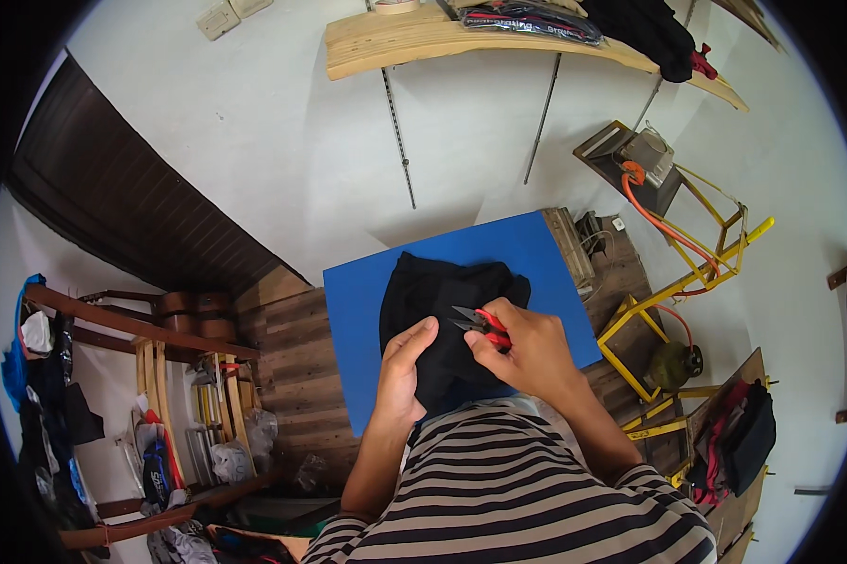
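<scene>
A black garment [419,301] lies bunched on a blue tabletop [357,310] in front of my striped shirt. My right hand [531,348] grips red-handled thread snips [492,328] over the cloth. Their two dark blades stand apart and point left toward my other hand. At the garment's left side, my left hand [404,371] holds the fabric, thumb up along it; its other fingers are partly hidden. The cloth's near end runs down between my wrists toward my shirt.
Left of the table stands a rack [141,338] with clothes and bags. A wooden shelf [376,47] with folded garments hangs on the far wall. On the right are a yellow metal frame [621,348], an orange hose [658,224] and a pile of clothes [738,437].
</scene>
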`<state>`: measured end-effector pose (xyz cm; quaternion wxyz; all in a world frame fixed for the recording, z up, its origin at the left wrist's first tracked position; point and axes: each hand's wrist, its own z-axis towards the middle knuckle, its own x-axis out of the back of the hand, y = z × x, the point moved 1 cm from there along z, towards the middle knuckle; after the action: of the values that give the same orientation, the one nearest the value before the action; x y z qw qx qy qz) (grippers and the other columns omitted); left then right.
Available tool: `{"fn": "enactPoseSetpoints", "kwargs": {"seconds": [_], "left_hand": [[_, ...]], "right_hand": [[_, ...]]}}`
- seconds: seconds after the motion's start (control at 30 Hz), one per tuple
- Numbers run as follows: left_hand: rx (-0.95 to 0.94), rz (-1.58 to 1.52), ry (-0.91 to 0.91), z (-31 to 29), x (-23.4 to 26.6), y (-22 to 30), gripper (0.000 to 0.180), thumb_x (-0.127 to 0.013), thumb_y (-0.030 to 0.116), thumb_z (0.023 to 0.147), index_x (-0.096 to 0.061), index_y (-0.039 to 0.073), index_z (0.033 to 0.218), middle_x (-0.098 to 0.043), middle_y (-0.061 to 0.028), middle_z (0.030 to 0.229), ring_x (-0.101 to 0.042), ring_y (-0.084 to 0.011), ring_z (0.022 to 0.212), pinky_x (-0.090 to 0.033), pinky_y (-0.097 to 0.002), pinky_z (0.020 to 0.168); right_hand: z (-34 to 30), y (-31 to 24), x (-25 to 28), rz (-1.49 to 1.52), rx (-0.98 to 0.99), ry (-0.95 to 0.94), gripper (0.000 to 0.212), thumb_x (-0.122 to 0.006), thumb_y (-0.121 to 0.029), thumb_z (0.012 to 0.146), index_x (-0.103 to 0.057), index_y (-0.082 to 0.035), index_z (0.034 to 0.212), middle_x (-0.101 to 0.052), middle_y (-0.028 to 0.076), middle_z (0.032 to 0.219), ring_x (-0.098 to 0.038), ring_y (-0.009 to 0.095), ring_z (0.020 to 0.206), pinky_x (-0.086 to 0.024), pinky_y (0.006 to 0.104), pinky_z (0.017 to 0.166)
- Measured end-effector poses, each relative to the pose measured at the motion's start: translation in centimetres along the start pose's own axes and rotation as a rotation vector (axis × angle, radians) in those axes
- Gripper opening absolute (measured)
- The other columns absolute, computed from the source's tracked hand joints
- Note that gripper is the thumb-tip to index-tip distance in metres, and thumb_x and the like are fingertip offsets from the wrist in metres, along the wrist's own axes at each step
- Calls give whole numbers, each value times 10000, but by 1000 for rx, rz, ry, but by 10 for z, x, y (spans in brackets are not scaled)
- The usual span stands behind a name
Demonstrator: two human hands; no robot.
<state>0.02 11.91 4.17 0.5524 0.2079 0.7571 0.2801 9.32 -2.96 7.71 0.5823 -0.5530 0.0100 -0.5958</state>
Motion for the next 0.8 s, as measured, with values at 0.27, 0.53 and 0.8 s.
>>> {"fn": "enactPoseSetpoints", "kwargs": {"seconds": [0.27,0.53,0.8], "left_hand": [[16,-13,-19,0,-2,-1,284,-512,218,989,-619,-27,1087,-689,-119,1009,-686,-163,852,-546,-262,751],[-71,169,-21,2,2,-2,265,-515,231,994,-625,-10,1015,-679,-77,933,-653,-109,780,-516,-230,695],[-60,120,-3,7,6,-5,263,-515,235,997,-624,-5,1007,-679,-73,936,-652,-103,781,-517,-227,688]], "right_hand": [[-1,8,-4,-123,27,58,254,-711,-283,824,-579,-66,815,-608,75,607,-605,251,497,-456,337,443],[0,4,-1,-115,42,96,251,-716,-282,817,-579,-73,792,-592,65,575,-604,248,492,-456,335,441],[2,6,-6,-95,42,112,249,-730,-267,797,-577,-71,813,-584,69,572,-591,240,480,-453,332,438]]}}
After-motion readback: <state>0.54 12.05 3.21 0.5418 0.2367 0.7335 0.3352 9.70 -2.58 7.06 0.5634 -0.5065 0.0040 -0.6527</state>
